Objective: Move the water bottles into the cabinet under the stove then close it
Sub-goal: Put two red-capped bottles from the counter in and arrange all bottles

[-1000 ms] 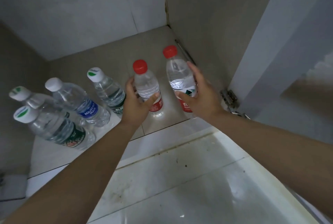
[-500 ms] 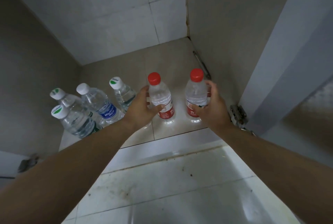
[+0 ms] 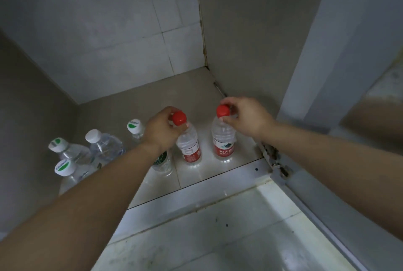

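Note:
Two clear water bottles with red caps and red labels stand upright on the cabinet floor (image 3: 152, 94). My left hand (image 3: 162, 128) pinches the neck and cap of the left one (image 3: 188, 146). My right hand (image 3: 245, 116) pinches the cap of the right one (image 3: 223, 139). Further left in the cabinet stand several white-capped bottles: one with a green-marked cap (image 3: 135, 126) partly behind my left wrist, one with a plain white cap (image 3: 104, 146), and two more (image 3: 63, 150) (image 3: 65, 172) near the left wall.
The cabinet door (image 3: 349, 52) stands open at the right, with a rusty hinge (image 3: 274, 159) at its lower corner. A white sill (image 3: 207, 185) runs along the cabinet's front edge, and pale floor tiles (image 3: 218, 238) lie before it.
Both hands have slid up from the bottles' bodies to their caps. The two red-capped bottles now stand on the cabinet floor, the right one set down from its raised position.

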